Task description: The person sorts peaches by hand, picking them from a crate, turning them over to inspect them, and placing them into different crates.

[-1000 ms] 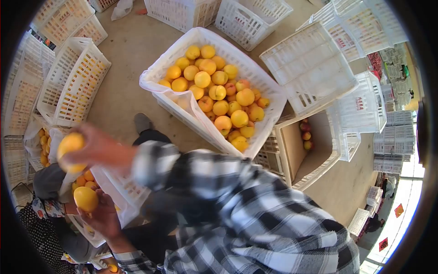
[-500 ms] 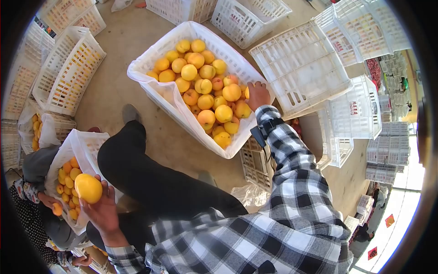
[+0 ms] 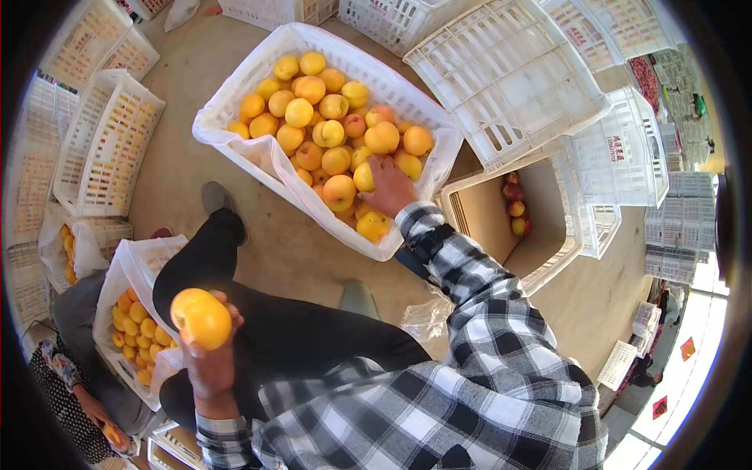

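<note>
My left hand point(image 3: 211, 366) is closed around a large yellow peach point(image 3: 201, 319), held up above my leg. My right hand point(image 3: 391, 188) reaches into a white crate point(image 3: 317, 211) lined with a pale sheet. Its fingers curl over a yellow peach point(image 3: 363, 177) near the crate's front side; the fingertips are partly hidden. Many more yellow peaches point(image 3: 311, 89), some blushed orange, lie heaped around it.
A smaller lined crate point(image 3: 110, 270) of yellow peaches stands at left. Beside it a co-worker's hand point(image 3: 98, 411) holds an orange fruit. At right, a cardboard-lined crate point(image 3: 564, 251) contains several red fruits point(image 3: 515, 205). Stacked white crates point(image 3: 509, 78) surround the floor area.
My right hand has moved from the lined crate's right end toward its front side, onto another peach. My left hand has turned and shifted right with its peach. The view has shifted.
</note>
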Demonstrator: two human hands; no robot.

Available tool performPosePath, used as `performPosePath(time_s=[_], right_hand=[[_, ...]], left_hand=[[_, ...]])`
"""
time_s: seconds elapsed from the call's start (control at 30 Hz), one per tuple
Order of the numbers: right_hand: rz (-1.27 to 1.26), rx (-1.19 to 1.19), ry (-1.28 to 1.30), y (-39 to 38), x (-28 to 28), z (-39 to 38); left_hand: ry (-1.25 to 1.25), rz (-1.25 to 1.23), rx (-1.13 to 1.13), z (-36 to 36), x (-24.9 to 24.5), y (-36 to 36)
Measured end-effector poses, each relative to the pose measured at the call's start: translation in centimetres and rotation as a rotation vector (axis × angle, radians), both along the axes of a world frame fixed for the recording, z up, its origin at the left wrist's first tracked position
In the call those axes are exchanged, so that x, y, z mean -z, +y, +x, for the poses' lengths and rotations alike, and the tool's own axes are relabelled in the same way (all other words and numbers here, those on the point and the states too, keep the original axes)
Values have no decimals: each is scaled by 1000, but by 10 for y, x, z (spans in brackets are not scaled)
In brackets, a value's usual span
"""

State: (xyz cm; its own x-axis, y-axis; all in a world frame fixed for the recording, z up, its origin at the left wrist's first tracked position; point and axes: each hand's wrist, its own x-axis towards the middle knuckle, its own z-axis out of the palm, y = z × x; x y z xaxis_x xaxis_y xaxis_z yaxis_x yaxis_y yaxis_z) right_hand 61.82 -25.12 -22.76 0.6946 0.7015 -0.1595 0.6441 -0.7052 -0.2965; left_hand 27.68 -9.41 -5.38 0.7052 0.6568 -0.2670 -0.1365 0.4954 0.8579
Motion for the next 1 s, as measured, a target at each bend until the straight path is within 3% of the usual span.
performPosePath(time_s=[0.07, 0.13, 0.2, 0.3, 0.33, 0.43, 0.57, 0.63, 0.7, 0.8, 0.87, 0.97, 1.0], right_hand=[[-1, -21, -121, 4, -3, -4], [210, -209, -229, 14, -13, -14], [258, -259, -164, 28, -24, -24], [619, -14, 675, 68, -57, -40], [626, -18, 683, 81, -60, -44], [695, 121, 217, 124, -47, -51], [516, 160, 346, 158, 6, -50], [455, -9, 228, 161, 0, -66], [864, -172, 124, 151, -20, -105], [820, -206, 266, 140, -3, -166], [433, -359, 512, 125, -19, -169], [492, -226, 391, 109, -45, -134], [683, -118, 416, 106, -48, -120]], left_hand=[[23, -2, 69, 2, 7, 0], [-14, 28, 99, 9, 7, 2], [-79, -199, 82, 19, 5, 8], [-33, -273, 98, 50, 6, 27], [-27, -285, 89, 64, 6, 32], [-62, -421, -29, 105, 12, 47], [-113, -539, -105, 136, 22, 59], [-109, -556, -156, 142, 27, 61], [-111, -547, -182, 149, 39, 65], [-109, -519, -203, 159, 62, 71], [-113, -498, -204, 161, 78, 74], [43, -409, -178, 146, 97, 74], [52, -421, -173, 141, 108, 76]])
